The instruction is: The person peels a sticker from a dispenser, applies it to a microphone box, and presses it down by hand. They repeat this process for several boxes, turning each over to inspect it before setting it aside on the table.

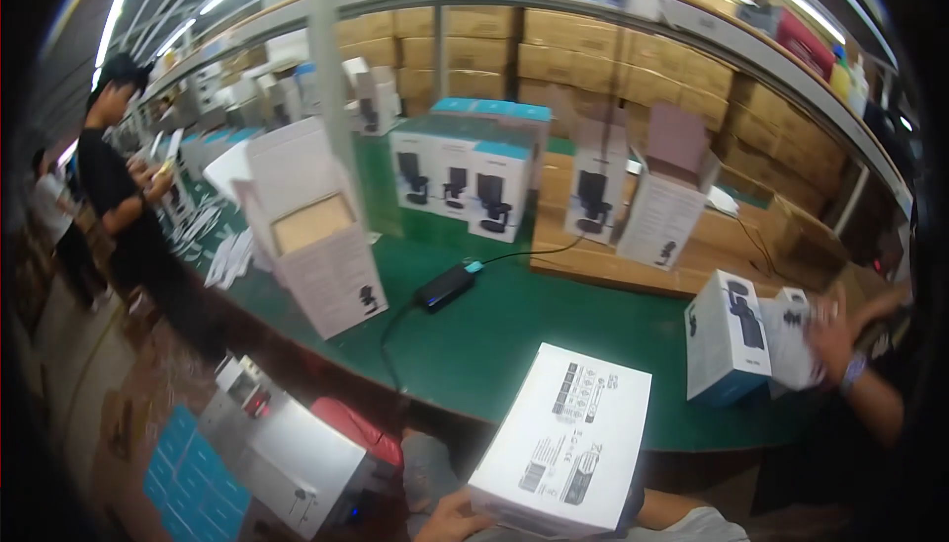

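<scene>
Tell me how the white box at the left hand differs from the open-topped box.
The white box is touched by the left hand; the open-topped box stands on the green table. The open-topped box has a raised flap and brown cardboard inside; the white box shows no raised flap. The white box shows a barcode and bold black print, the open-topped box fainter text and a small dark picture. Both look whitish.

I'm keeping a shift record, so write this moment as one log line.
left hand: at near-left corner of white box | right hand: not visible | green table: open carton, black device
</scene>
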Motion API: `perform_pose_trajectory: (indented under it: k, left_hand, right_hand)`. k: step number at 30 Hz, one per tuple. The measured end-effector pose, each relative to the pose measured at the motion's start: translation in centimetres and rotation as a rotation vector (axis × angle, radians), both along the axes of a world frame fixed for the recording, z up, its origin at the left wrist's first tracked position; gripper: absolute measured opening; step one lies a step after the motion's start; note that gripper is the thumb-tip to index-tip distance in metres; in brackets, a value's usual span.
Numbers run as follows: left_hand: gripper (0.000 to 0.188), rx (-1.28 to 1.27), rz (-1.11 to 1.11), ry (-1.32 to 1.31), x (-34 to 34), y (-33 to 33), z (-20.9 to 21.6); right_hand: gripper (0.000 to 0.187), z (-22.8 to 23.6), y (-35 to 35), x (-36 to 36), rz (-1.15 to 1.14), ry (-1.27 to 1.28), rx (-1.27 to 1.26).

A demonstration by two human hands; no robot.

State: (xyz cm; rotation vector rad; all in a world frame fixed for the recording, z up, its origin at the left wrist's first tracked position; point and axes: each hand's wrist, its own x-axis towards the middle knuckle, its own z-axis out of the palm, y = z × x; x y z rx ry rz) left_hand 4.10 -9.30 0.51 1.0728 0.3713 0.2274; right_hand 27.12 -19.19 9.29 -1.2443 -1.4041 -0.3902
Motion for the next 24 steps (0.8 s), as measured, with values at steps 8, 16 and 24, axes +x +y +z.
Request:
perform_pose_trajectory:
  k: [8,16,24]
  left_hand:
    - [0.045,0.255,-0.11,0.065,6.2,1.8,0.1]
    - [0.07,0.668,0.024,-0.392,17.7,-0.4,3.2]
    - [0.075,0.961,0.05,-0.724,22.9,3.8,12.1]
  right_hand:
    - [0.073,-1.2,-3.0,4.1,-0.124,0.544,-0.209]
    - [0.076,-6.5,-10.9,5.6,-0.137,0.861,-0.231]
    - [0.08,-5.0,-9.9,5.2,-0.102,0.754,0.021]
